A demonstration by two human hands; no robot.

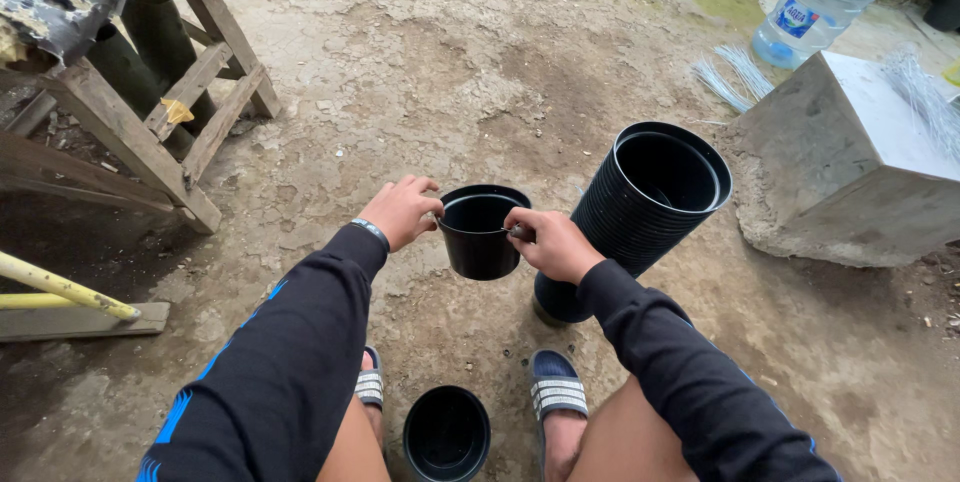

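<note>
Both hands hold a small black pot [483,232] above cracked, packed-dirt ground [440,72].

The left hand [400,210] pinches the pot's rim; the right hand [548,242] grips the opposite rim, perhaps with a thin wire. A tall stack of black pots [640,207] leans nearby, beside a concrete block [850,162]; a wooden trestle [150,112] stands left.
</note>
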